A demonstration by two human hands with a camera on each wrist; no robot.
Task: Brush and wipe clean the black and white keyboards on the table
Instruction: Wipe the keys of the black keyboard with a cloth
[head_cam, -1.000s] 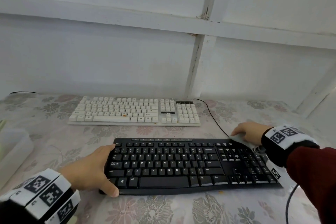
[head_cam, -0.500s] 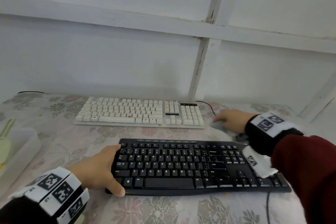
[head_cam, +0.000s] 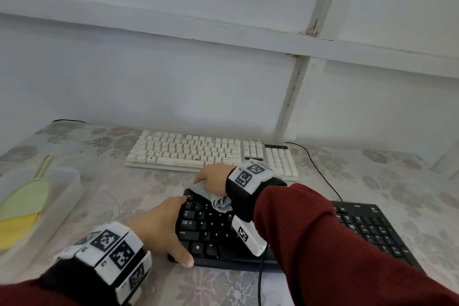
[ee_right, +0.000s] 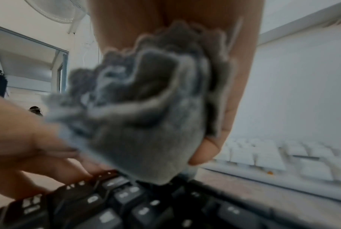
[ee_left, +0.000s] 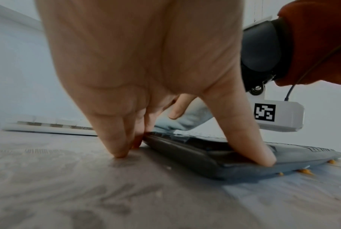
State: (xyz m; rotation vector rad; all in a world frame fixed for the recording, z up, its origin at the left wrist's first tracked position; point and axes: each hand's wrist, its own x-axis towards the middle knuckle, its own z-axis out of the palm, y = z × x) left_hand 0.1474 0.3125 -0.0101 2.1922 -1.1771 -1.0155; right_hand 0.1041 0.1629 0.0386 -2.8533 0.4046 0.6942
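Note:
The black keyboard [head_cam: 211, 228] lies nearest me, with the white keyboard [head_cam: 193, 151] behind it by the wall. My left hand [head_cam: 171, 228] holds the black keyboard's left end, thumb on the front edge and fingers [ee_left: 118, 148] down along its side. My right hand [head_cam: 211, 179] grips a bunched grey cloth [head_cam: 219, 202] and presses it on the top-left keys. The cloth [ee_right: 142, 117] fills the right wrist view above the black keys [ee_right: 165, 209]. My right forearm hides the keyboard's middle.
A yellow-green brush [head_cam: 27, 204] lies in a clear tray [head_cam: 72, 181] at the left. A black cable [head_cam: 320, 171] runs from the white keyboard toward the right. Orange crumbs [ee_left: 304, 171] lie by the black keyboard's front edge. A flowered cloth covers the table.
My right hand has carried the cloth from the table behind the black keyboard's right end across to its top-left corner. My left hand keeps its hold on the left end.

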